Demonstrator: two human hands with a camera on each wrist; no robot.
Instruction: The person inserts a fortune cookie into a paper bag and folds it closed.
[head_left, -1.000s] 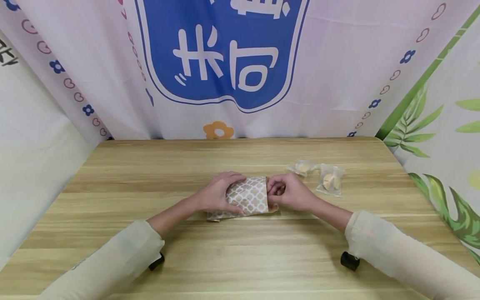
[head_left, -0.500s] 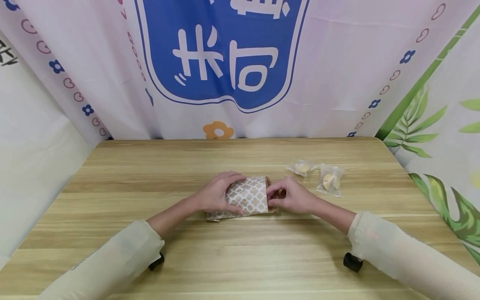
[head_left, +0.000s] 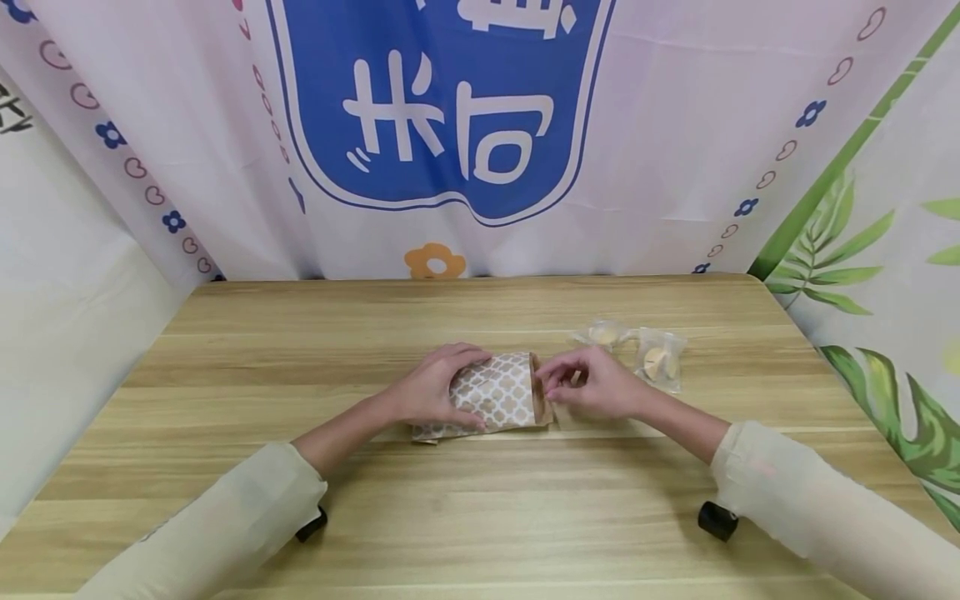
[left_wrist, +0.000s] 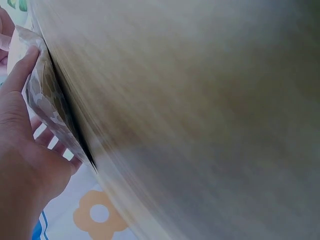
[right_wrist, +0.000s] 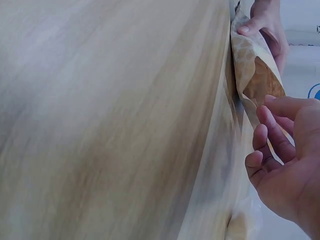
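A tan paper bag (head_left: 506, 393) with a white lattice print lies on its side on the table, its mouth facing right. My left hand (head_left: 435, 390) grips its closed end, thumb along the near side and fingers over the far side, as the left wrist view also shows on the bag (left_wrist: 47, 97). At the mouth is my right hand (head_left: 600, 385), fingers bent and thumb and index tips close together by the rim. The brown inside of the bag (right_wrist: 262, 82) shows in the right wrist view; I cannot tell whether the fingertips pinch anything.
Two clear packets lie beyond my right hand: one with a pale round cookie (head_left: 602, 335), the other with round cookies (head_left: 657, 360). The wood-grain table (head_left: 480, 508) meets a printed curtain (head_left: 645, 217) at its far edge.
My right hand, whose fingertips were inside the bag's mouth half a second ago, has drawn back to the right, and the opening shows more. My left hand keeps its grip on the bag.
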